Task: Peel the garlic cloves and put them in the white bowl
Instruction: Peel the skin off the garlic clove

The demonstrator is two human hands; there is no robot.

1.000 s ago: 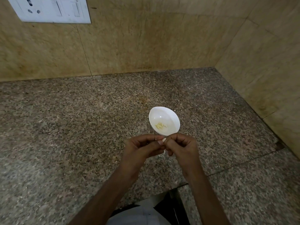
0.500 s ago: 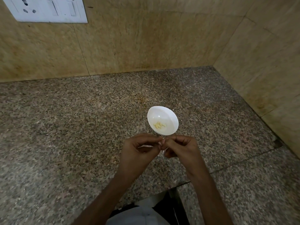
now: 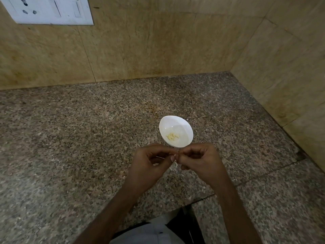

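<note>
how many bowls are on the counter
1. The white bowl sits on the granite counter, just beyond the left hand and right hand, which pinch a garlic clove. Peeled garlic lies inside. No other bowl shows.

A speckled brown-grey granite surface (image 3: 70, 138) runs into a corner of mottled beige stone wall tiles (image 3: 158, 50). A white plastic switch-and-socket plate (image 3: 51, 10) sits in the back wall at upper left. A rusty brown stain (image 3: 153, 107) marks the surface, and a thin seam (image 3: 263, 174) crosses its right part. White cloth (image 3: 149, 233) shows at the bottom edge.
</note>
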